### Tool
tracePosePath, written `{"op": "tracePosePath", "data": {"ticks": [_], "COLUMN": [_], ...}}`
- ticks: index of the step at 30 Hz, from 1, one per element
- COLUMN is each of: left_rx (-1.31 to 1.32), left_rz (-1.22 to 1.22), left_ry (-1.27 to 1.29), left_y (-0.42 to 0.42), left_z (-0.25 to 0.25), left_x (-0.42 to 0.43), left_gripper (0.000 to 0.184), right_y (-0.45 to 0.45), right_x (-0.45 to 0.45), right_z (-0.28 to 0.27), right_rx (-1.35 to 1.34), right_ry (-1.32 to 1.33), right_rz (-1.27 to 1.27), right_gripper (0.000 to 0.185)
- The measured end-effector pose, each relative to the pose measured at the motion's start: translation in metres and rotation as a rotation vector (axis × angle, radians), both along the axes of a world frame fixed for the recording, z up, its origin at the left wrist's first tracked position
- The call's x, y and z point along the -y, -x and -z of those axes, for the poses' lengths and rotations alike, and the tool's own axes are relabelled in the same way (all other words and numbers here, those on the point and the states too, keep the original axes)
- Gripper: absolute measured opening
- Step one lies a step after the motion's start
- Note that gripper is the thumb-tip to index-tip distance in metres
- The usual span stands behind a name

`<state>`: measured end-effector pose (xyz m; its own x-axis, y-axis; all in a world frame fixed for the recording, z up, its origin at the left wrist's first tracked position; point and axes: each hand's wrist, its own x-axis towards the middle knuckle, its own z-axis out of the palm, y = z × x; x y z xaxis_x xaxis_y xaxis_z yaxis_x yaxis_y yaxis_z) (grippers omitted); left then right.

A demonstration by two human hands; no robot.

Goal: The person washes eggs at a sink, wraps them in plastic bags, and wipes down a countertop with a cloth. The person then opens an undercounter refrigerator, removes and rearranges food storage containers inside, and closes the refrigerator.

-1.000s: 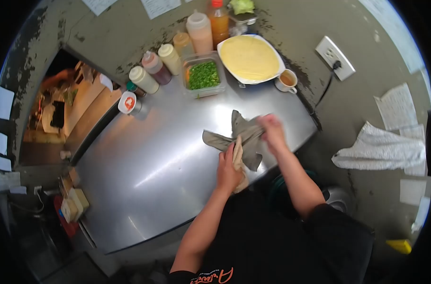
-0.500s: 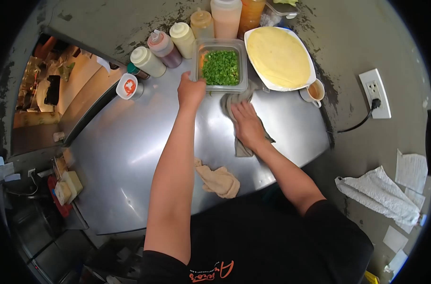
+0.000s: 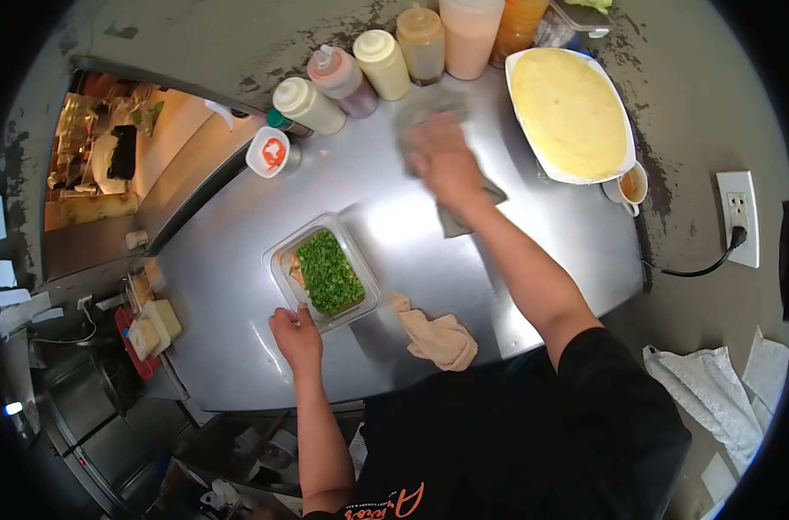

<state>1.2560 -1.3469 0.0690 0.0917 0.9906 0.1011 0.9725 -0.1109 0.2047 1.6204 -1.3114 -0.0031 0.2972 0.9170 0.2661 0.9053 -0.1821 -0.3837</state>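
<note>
My left hand (image 3: 298,340) grips the near corner of a clear plastic container (image 3: 373,299), thumb on its rim. Chopped green herbs (image 3: 329,273) lie inside, with something orange along the left side. Farther back, my right hand (image 3: 447,163) presses a grey-green cloth (image 3: 455,224) against the steel counter; motion smears both the fingers and the cloth's far end. A crumpled beige cloth (image 3: 438,338) rests near the front edge, touched by neither hand.
Squeeze bottles (image 3: 381,65) line the back wall. On the right are a white dish (image 3: 630,165) of flat yellow rounds and a cup (image 3: 627,186). A small white tub (image 3: 257,159) sits at the left. A plugged-in cord (image 3: 689,272) runs along the right wall.
My left hand has brought the herb container from the back toward the front left. My right hand and the grey-green cloth have moved back to where it stood. The view has shifted.
</note>
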Motion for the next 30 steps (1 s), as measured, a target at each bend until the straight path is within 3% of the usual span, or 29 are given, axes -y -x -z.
{"op": "tracePosePath", "data": {"ticks": [3, 5, 8, 10, 11, 13, 14, 15, 18, 21, 23, 24, 25, 27, 28, 30], "left_rx": [0.500, 0.711, 0.971, 0.685, 0.865, 0.440, 0.484, 0.528, 0.525, 0.437, 0.311, 0.239, 0.163, 0.378, 0.491, 0.480], "left_rz": [-0.238, -0.326, -0.276, -0.097, -0.094, 0.147, 0.159, 0.176, 0.363, 0.070, -0.201, -0.341, -0.487, -0.404, -0.348, -0.365], "left_ry": [0.320, 0.348, 0.325, 0.288, 0.333, 0.284, 0.380, 0.474, 0.080, -0.194, -0.253, -0.215, -0.175, 0.236, 0.451, 0.370], "left_y": [0.021, 0.016, -0.016, -0.057, -0.103, -0.142, -0.168, -0.184, -0.188, -0.137, -0.088, -0.060, -0.034, 0.002, 0.009, 0.006], "left_z": [-0.010, -0.031, -0.073, -0.078, -0.091, -0.046, -0.033, -0.025, -0.013, -0.031, -0.015, -0.003, 0.007, 0.020, 0.020, 0.020], "left_x": [-0.007, -0.005, -0.009, -0.024, -0.025, -0.039, -0.043, -0.046, -0.041, -0.033, -0.028, -0.022, -0.015, -0.010, -0.004, -0.004], "left_gripper": [0.028, 0.027, 0.022, 0.016, 0.012, 0.021, 0.022, 0.024, 0.030, 0.041, 0.041, 0.039, 0.036, 0.028, 0.025, 0.022], "right_y": [0.061, 0.081, 0.076, 0.063, 0.051, 0.037, 0.029, 0.010, -0.039, -0.048, -0.020, -0.002, 0.017, 0.047, 0.069, 0.094], "right_x": [-0.007, 0.019, 0.063, 0.082, 0.086, 0.083, 0.077, 0.072, 0.062, 0.055, 0.067, 0.078, 0.092, 0.100, 0.091, 0.075], "right_z": [-0.004, -0.010, -0.030, -0.053, -0.073, -0.089, -0.084, -0.075, -0.022, -0.022, -0.070, -0.087, -0.083, -0.043, -0.052, -0.055], "right_rx": [0.055, -0.199, -0.644, -1.364, -1.302, -1.109, -0.951, -1.066, -0.843, -0.611, -0.214, -0.024, -0.204, -0.600, -0.476, -0.381], "right_ry": [-0.031, 0.026, 0.348, -0.035, -0.155, -0.081, -0.107, -0.161, -0.215, -0.304, -0.323, -0.332, -0.312, -0.220, -0.095, -0.093], "right_rz": [-0.383, -0.547, -0.572, -0.207, -0.162, 0.018, 0.136, 0.218, 0.290, 0.321, 0.307, 0.286, 0.123, -0.322, -0.391, -0.418], "right_gripper": [0.042, 0.043, 0.043, 0.051, 0.057, 0.070, 0.066, 0.061, 0.049, 0.045, 0.042, 0.040, 0.039, 0.036, 0.033, 0.031]}}
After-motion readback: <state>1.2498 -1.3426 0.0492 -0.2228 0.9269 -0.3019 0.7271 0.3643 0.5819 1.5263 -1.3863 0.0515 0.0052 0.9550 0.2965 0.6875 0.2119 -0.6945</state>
